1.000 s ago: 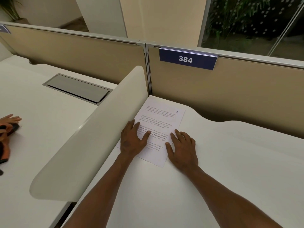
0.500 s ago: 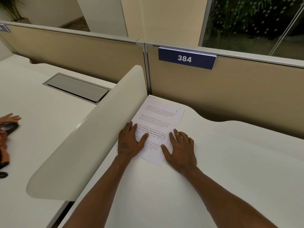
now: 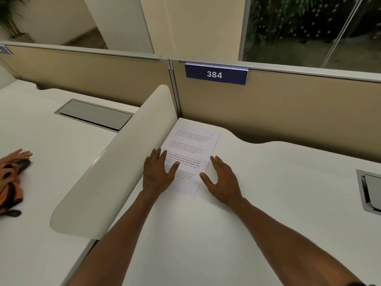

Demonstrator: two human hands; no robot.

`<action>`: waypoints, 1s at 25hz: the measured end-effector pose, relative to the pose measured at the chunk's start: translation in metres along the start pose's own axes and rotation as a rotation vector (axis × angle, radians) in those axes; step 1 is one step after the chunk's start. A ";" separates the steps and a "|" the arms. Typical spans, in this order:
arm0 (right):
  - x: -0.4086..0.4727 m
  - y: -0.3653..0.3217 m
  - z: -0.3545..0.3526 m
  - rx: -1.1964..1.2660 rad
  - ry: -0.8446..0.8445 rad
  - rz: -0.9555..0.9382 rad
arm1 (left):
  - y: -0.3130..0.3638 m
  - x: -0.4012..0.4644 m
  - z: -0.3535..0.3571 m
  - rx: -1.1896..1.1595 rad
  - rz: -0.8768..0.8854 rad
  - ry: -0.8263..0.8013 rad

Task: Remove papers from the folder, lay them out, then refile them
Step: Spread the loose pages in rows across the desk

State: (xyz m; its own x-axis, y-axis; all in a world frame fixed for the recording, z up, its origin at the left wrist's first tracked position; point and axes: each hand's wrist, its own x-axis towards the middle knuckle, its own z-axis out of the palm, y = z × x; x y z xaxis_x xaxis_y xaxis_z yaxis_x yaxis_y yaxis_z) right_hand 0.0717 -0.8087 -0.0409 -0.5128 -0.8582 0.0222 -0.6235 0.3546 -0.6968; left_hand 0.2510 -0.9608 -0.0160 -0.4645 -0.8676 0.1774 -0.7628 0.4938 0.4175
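A: What carries it all?
B: A white desk [image 3: 257, 203], with a curved white divider [image 3: 115, 168] along its left edge.
A: And the paper?
B: A printed sheet [image 3: 191, 157] lies flat in the far left corner, against the divider.
A: The hands?
B: The left hand [image 3: 157, 174] presses flat on the sheet, fingers spread. The right hand [image 3: 221, 181] is spread on the desk, just beside the sheet's right edge.

Printed sheet [image 3: 190, 157] lies flat on white desk [image 3: 268, 203], tucked in the corner beside curved white divider [image 3: 107, 172] and beige partition [image 3: 288, 112]. Left hand [image 3: 157, 175] rests flat on the sheet's lower left part, fingers spread. Right hand [image 3: 221, 181] lies open on the desk just beside the sheet's right edge, thumb tip at the paper. Blue plate [image 3: 215, 74] reads 384.
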 end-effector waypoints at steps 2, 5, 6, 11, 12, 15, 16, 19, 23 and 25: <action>-0.033 0.000 -0.017 0.080 0.064 0.022 | 0.022 -0.020 -0.003 -0.082 -0.009 0.026; -0.115 0.008 -0.056 0.204 0.245 0.089 | 0.074 -0.071 0.001 -0.261 0.008 0.074; -0.150 0.011 -0.072 0.229 0.307 0.128 | 0.094 -0.095 0.005 -0.337 0.020 0.069; -0.318 0.037 -0.144 0.144 0.484 0.349 | 0.199 -0.239 0.026 -0.596 0.084 -0.144; -0.343 0.046 -0.154 0.099 0.500 0.372 | 0.216 -0.264 0.028 -0.624 0.096 -0.201; -0.412 0.070 -0.177 -0.004 0.559 0.409 | 0.253 -0.331 0.033 -0.623 0.171 -0.355; -0.430 0.078 -0.182 -0.026 0.578 0.422 | 0.261 -0.347 0.034 -0.600 0.191 -0.402; -0.472 0.104 -0.191 -0.149 0.524 0.500 | 0.280 -0.380 0.039 -0.524 0.178 -0.586; -0.506 0.126 -0.201 -0.361 0.078 0.645 | 0.306 -0.402 0.047 -0.353 0.128 -0.744; -0.517 0.131 -0.202 -0.382 -0.051 0.661 | 0.318 -0.413 0.047 -0.301 0.093 -0.729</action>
State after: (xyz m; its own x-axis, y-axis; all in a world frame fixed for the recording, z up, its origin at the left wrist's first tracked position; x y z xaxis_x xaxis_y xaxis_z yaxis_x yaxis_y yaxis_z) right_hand 0.1359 -0.2440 0.0008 -0.8283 -0.4355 -0.3525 -0.3617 0.8961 -0.2571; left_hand 0.1791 -0.4421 0.0018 -0.7772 -0.5154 -0.3611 -0.6003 0.4347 0.6713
